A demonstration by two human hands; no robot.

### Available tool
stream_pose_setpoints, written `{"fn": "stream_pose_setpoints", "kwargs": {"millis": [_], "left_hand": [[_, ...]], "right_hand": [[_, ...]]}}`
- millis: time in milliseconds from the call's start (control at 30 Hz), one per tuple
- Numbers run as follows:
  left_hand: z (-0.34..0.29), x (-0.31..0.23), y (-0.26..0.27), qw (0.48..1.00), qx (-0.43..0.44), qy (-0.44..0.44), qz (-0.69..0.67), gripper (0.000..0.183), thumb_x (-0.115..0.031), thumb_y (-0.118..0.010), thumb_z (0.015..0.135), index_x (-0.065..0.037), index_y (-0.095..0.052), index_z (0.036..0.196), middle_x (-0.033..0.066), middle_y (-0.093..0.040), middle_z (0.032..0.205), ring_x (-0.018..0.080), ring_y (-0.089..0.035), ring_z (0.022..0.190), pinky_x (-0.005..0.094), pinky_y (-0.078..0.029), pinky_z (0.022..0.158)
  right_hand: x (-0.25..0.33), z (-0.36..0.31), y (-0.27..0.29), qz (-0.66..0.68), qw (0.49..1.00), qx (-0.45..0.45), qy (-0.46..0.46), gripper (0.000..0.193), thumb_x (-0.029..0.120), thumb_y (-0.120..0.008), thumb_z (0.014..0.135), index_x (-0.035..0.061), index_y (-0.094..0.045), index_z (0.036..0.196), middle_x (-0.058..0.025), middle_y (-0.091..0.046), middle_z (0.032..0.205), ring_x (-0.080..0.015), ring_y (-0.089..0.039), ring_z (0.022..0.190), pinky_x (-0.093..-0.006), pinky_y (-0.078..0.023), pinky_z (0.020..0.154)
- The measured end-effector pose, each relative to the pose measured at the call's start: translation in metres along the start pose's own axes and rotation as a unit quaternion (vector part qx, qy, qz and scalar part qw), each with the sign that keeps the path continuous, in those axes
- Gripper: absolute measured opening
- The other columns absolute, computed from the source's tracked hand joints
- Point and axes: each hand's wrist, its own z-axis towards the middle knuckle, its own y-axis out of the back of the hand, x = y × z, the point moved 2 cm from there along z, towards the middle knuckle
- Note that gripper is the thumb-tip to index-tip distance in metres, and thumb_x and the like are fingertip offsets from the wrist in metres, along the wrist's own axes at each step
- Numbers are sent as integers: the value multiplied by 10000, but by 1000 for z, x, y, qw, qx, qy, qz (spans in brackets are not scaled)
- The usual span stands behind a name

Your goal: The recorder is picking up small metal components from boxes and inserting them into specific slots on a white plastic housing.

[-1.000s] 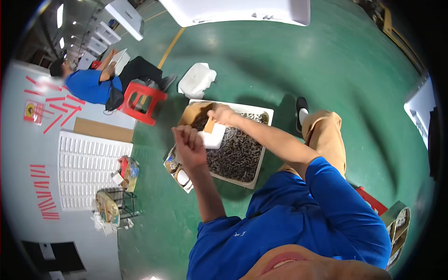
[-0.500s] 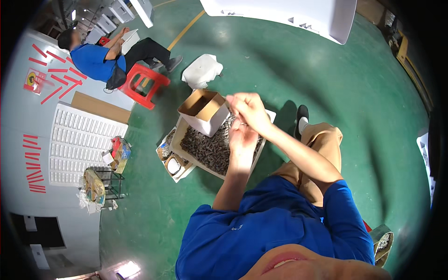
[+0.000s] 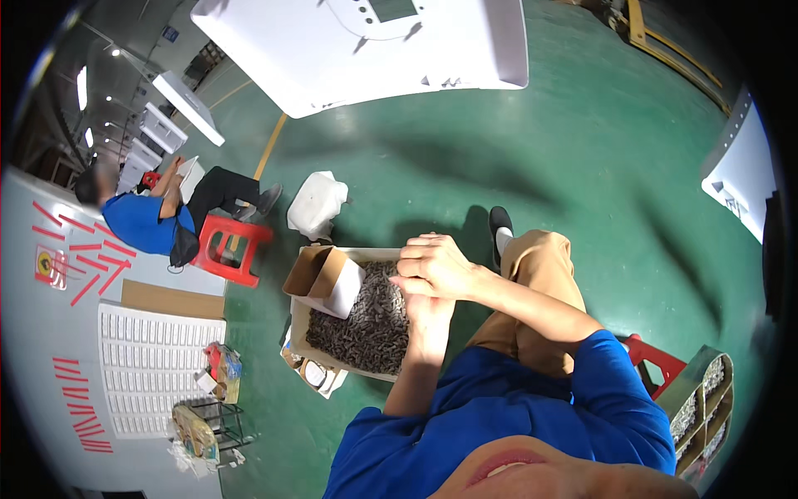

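A green painted floor (image 3: 582,158) fills most of the frame, with a large white panel (image 3: 366,46) lying across the upper middle. At the centre the person's two hands meet above a shallow tray (image 3: 332,353) heaped with small dark parts (image 3: 366,328). The right hand (image 3: 436,266) lies over the left hand (image 3: 428,312), fingers curled; whether either grip is clamped on anything cannot be told, since each hand hides the other's palm. Both hover over the right end of the tray. An open cardboard box (image 3: 324,279) stands tilted at the tray's upper left corner, and a white bag (image 3: 316,204) sits on the floor just above it. At the left of the frame a co-worker in a blue shirt (image 3: 141,224) sits on a red stool (image 3: 224,245).
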Motion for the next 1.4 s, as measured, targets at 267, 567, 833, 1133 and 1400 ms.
{"fn": "stream_pose_setpoints", "kwargs": {"millis": [267,567,833,1133,1400], "left_hand": [[33,33,10,1000,18,3,-17,266,-273,-392,984,-52,-515,1067,65,-563,1086,177,-539,1060,338,-426,962],[80,26,36,822,527,-216,8,284,-320,-412,975,-79,-499,1096,23,-537,1094,156,-494,1086,341,-401,961],[26,9,-14,997,-57,16,58,418,-376,-383,992,-155,-460,645,-52,-406,550,62,-384,446,204,-314,388],[14,-20,-2,992,109,38,-54,547,-421,-369,985,-157,-341,507,-42,-269,447,83,-234,373,208,-173,335],[13,-35,9,996,56,17,-65,537,-461,-399,965,-171,-304,523,-48,-271,442,80,-228,362,210,-158,324]], "right_hand": [[-11,-6,36,-75,995,-7,63,314,285,-657,764,92,-453,623,-30,-462,599,-205,-484,552,-332,-397,531],[0,-3,49,-22,997,-8,73,244,217,-676,786,67,-524,668,-54,-494,627,-233,-516,579,-339,-436,544],[3,15,53,18,1000,-11,8,118,111,-654,771,30,-568,781,-115,-562,705,-298,-572,647,-379,-482,602],[14,33,79,-13,982,-41,-184,127,35,-633,796,30,-629,924,-81,-618,736,-193,-577,667,-304,-477,587],[-14,-5,31,75,958,-10,-277,165,107,-581,869,3,-610,994,-98,-646,854,-164,-610,768,-280,-483,718]]}}
